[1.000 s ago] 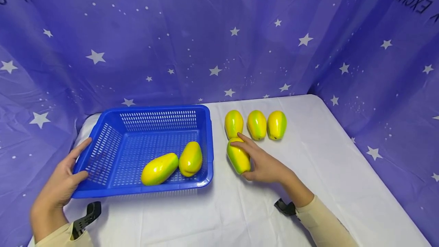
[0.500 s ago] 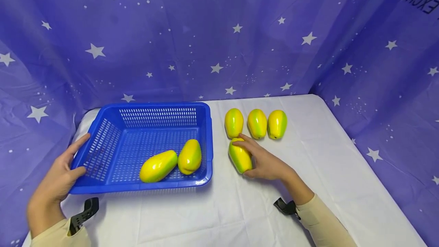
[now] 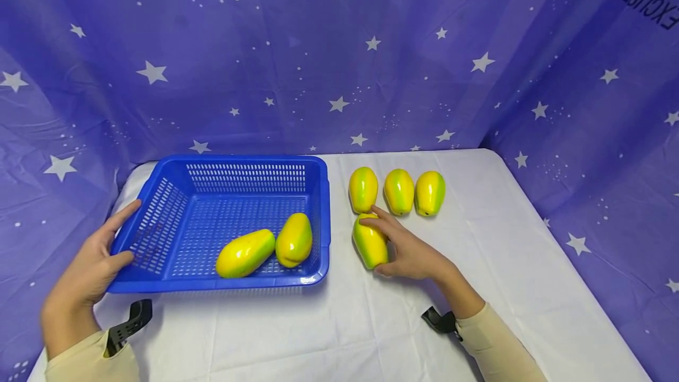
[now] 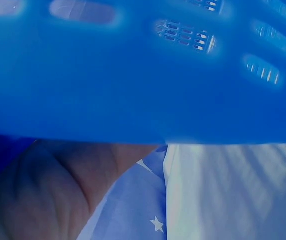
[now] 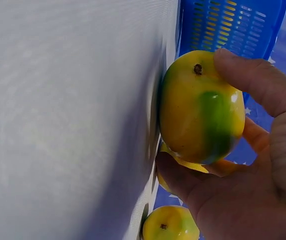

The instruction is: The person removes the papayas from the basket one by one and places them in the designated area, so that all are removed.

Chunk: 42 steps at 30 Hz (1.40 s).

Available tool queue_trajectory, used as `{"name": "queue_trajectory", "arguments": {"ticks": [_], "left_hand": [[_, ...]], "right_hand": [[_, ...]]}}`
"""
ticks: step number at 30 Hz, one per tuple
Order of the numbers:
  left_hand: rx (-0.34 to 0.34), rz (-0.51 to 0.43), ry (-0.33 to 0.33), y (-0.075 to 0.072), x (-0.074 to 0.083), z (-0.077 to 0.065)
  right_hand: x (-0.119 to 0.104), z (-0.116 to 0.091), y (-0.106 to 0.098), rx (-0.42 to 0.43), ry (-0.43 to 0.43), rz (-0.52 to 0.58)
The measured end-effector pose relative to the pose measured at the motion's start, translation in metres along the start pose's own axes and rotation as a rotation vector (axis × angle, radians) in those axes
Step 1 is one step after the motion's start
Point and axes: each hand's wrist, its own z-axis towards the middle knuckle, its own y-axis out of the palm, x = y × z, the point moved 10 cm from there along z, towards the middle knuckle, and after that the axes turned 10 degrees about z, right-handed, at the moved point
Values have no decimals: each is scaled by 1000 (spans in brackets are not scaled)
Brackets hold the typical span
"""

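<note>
In the head view, my left hand (image 3: pixel 87 267) grips the left rim of a blue plastic basket (image 3: pixel 233 282), thumb over the edge. The left wrist view shows the basket wall (image 4: pixel 108 90) close up, hiding the fingers. Two yellow-green mangoes (image 3: pixel 246 253) lie inside, towards its near right. To the right of the basket, my right hand (image 3: pixel 414 252) holds another mango (image 3: pixel 369 243), its thumb at the near end and fingers at the far end. In the right wrist view that mango (image 5: pixel 197 115) sits between thumb and fingers, close to the white cloth.
Behind the held mango, three more mangoes (image 3: pixel 399 192) stand in a row near the back of the white-covered table (image 3: pixel 504 240). Purple star-printed curtains (image 3: pixel 286 58) enclose the table at the back and sides.
The basket and left hand have shifted slightly upward in the head view. My right hand stays around the same mango with hardly any movement. The head view has also shifted a little.
</note>
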Motion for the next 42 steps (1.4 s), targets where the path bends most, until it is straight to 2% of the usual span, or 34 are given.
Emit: {"name": "queue_trajectory", "arguments": {"ticks": [3,7,10,19,25,30,36,42], "left_hand": [[3,31,2,0,0,0],[-4,-19,17,1,1,0],[-3,-13,22,1,1,0],[11,87,-18,-2,-2,-2],[22,195,-42,-2,-1,-2],[27,213,-32,-3,2,-1],[48,248,11,-4,6,0],[52,210,35,-4,7,0]], "right_hand": [[-1,0,0,0,-4,3],[-3,0,1,-4,-13,2],[-5,0,2,-7,-19,2],[-9,-1,-3,5,-26,-33],[-8,-5,-14,27,10,-60],[-8,-8,-23,49,48,-75],[-19,-9,-36,91,57,-86],[-46,4,-48,65,9,-153]]}}
